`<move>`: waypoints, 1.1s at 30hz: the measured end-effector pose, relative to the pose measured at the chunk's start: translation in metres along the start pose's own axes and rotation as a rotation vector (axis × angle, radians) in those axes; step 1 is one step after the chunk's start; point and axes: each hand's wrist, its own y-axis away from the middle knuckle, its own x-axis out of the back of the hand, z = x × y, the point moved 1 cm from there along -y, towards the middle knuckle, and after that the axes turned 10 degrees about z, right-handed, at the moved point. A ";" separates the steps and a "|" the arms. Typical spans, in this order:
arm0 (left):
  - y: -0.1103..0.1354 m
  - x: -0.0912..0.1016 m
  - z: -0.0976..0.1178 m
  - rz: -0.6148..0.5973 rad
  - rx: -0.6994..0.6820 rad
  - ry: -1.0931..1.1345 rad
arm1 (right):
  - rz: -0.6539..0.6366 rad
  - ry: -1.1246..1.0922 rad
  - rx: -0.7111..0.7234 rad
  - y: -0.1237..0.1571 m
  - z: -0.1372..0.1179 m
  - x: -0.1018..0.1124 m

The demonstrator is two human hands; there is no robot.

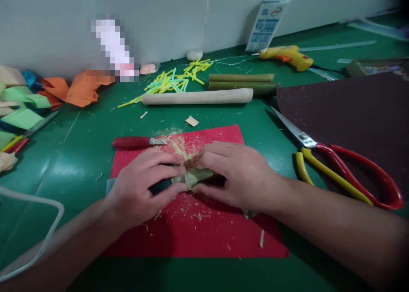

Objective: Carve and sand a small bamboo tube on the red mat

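Both hands are down on the red rectangular sheet [198, 228] lying on the green table [79, 168], and between them is a short greenish piece of bamboo [194, 176]. The left hand [145, 185] is curled round the near-left end of the piece, fingers wrapped over something dark that I can't make out. The right hand [233, 177] is clamped over the right end, knuckles up, fingertips meeting the left hand's right over the middle of the bamboo. So both are closed on the same piece, pretty much touching each other.

Pale shavings [179, 145] are scattered across the sheet, thickest just beyond the hands. A red-handled small knife [137, 142] lies at the sheet's far-left corner, blade pointing right, untouched.

To the right, big scissors with red and yellow handles [338, 166] lie on the table by a dark brown sheet [351, 117]. Farther back there's a pale wooden rod [198, 97], two green bamboo lengths [241, 82] just behind it, a pile of yellow and teal strips [174, 80], and a yellow glue gun [287, 55]. Orange and green paper scraps [47, 96] sit far left.
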 end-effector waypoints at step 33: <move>0.007 0.003 0.003 0.061 -0.085 -0.048 | -0.029 0.028 -0.062 -0.001 0.000 0.001</move>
